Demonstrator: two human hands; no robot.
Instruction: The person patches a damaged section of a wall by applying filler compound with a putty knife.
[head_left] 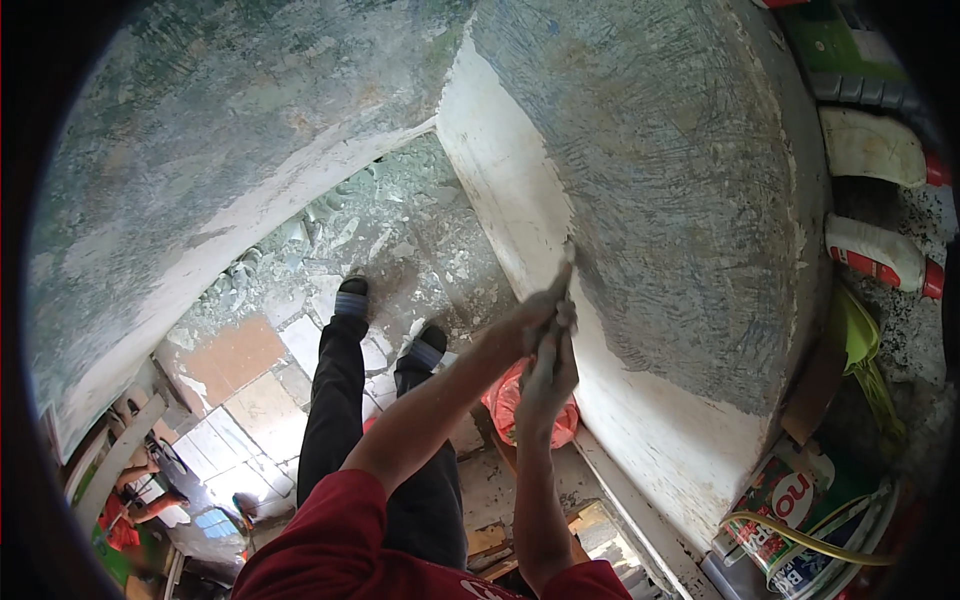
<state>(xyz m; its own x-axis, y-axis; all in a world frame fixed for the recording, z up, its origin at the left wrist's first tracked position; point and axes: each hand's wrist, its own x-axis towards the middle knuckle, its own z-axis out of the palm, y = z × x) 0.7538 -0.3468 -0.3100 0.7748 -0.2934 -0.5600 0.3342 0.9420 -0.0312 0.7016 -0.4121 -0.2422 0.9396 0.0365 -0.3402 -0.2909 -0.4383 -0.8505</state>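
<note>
My left hand (537,308) and my right hand (548,375) are both closed around a small scraper (566,285). Its blade tip touches the right-hand wall (680,200) where scratched blue-grey paint meets a bare white band (520,200). The left hand sits higher on the handle, the right just below it. Most of the tool is hidden by my fingers. Below, my legs in black trousers stand on the floor, with my feet (352,297) among paint chips.
A second blue-grey wall (200,150) meets the first at a corner. Flakes and rubble (400,220) cover the tiled floor. An orange-red bag (505,400) lies by my feet. Paint buckets (800,500), a yellow hose (800,535) and white sacks (875,250) crowd the right.
</note>
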